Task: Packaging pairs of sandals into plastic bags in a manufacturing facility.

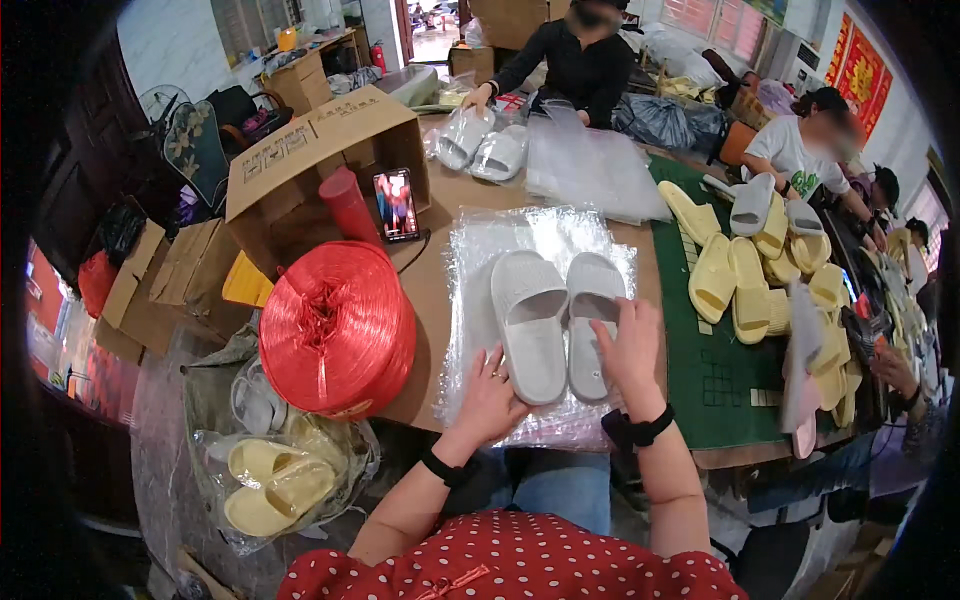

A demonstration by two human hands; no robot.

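A pair of grey slide slippers lies side by side, toes pointing away from me, on a stack of clear plastic bags (465, 265). My left hand (490, 398) lies on the bags beside the heel of the left slipper (533, 340), fingers stretched out and thumb close to the heel edge. At the right slipper (588, 370), my right hand (632, 350) grips the outer side, with its thumb over the footbed and its fingers along the edge. Part of that slipper is hidden by the hand.
To the left stand a big roll of red plastic twine (338, 325), an open cardboard box (330, 140) and a phone (396, 205). Yellow slippers (712, 280) cover a green mat on the right. Across the table a co-worker handles bagged grey slippers (500, 152). Bagged yellow slippers (280, 490) sit lower left.
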